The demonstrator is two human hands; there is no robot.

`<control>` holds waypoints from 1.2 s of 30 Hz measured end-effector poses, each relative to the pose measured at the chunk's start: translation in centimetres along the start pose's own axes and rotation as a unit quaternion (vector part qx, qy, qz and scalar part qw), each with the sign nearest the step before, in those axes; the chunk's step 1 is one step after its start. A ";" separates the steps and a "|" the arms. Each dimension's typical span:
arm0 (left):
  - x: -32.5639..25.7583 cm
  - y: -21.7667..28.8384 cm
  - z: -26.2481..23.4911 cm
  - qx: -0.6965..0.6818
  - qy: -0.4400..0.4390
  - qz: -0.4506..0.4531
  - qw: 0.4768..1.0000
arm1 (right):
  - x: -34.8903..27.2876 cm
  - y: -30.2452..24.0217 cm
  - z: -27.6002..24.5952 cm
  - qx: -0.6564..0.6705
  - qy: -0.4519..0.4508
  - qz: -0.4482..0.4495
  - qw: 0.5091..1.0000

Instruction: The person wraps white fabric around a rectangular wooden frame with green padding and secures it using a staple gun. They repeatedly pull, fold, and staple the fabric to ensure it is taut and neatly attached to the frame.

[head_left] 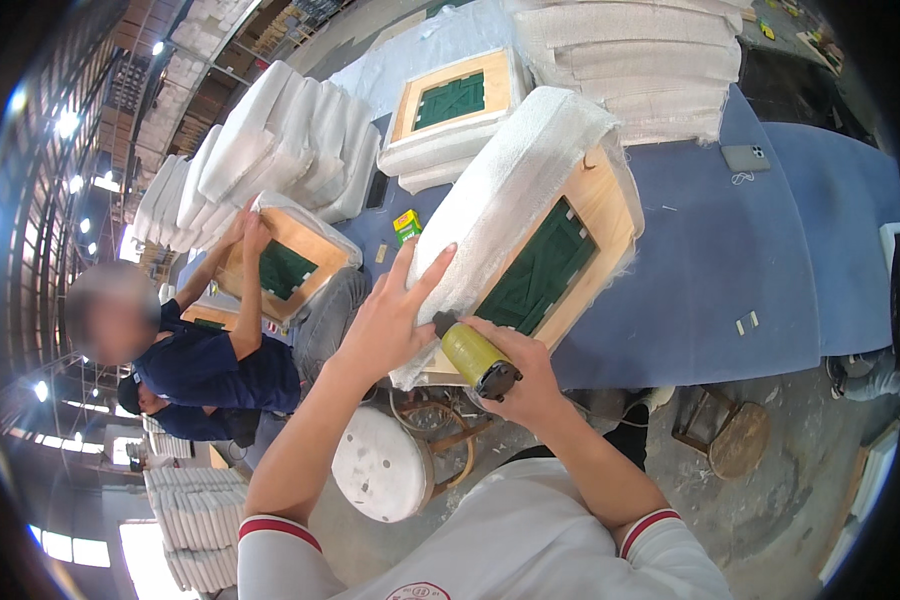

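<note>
A seat cushion (505,190) stands tilted on edge before me, with white woven fabric wrapped over the sides of its wooden frame. Dark green webbing (542,268) fills the opening in the frame. My left hand (390,315) rests on the fabric near the lower left corner, index and middle fingers spread apart. In my right hand (525,375) is a yellow-green staple gun (475,358), gripped around its body. Its dark nose (444,322) is at the cushion's fabric edge, close to my left thumb; whether it touches is hard to tell.
To the left a co-worker (225,365) handles a similar cushion (290,255). Stacked cushions (630,65) line the back of the blue-covered table (710,270). A green-yellow box (407,226) and a phone (745,158) lie on it. A round white stool (382,465) and a wooden stool (738,440) stand below.
</note>
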State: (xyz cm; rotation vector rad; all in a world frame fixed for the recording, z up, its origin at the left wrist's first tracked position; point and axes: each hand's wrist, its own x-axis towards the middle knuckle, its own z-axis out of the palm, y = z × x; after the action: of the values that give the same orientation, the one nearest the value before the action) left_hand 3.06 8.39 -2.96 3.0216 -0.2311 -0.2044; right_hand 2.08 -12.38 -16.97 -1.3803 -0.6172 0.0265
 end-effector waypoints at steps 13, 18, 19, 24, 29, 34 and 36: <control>0.2 3.2 -0.5 -0.083 0.087 -0.013 0.993 | -8.0 6.0 -21.2 -0.346 0.053 0.208 0.913; -1.1 6.1 2.3 -0.093 0.163 -0.092 0.978 | -13.7 12.4 -36.1 -0.580 0.160 0.276 0.750; -1.3 6.6 2.3 -0.110 0.160 -0.098 0.976 | -14.8 13.8 -39.1 -0.570 0.142 0.279 0.760; -0.5 9.6 1.5 -0.117 0.217 -0.149 0.958 | -18.4 22.7 -46.9 -0.521 0.073 0.321 0.788; 0.5 10.6 1.3 -0.099 0.126 -0.175 0.972 | -5.6 16.2 -40.1 -0.495 -0.059 0.484 0.719; -0.2 10.2 0.7 -0.127 0.117 -0.165 0.971 | 5.3 7.6 -32.9 -0.403 0.043 0.050 0.913; 0.4 9.4 -0.2 -0.177 0.051 -0.169 0.968 | 8.6 2.2 -28.4 -0.376 0.088 -0.064 0.920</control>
State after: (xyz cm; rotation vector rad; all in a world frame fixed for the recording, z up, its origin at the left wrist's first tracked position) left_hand 2.07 -0.92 -1.73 2.6818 0.3020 -0.1019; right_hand 22.05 -34.47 -17.29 -2.0499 -0.5870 -0.4817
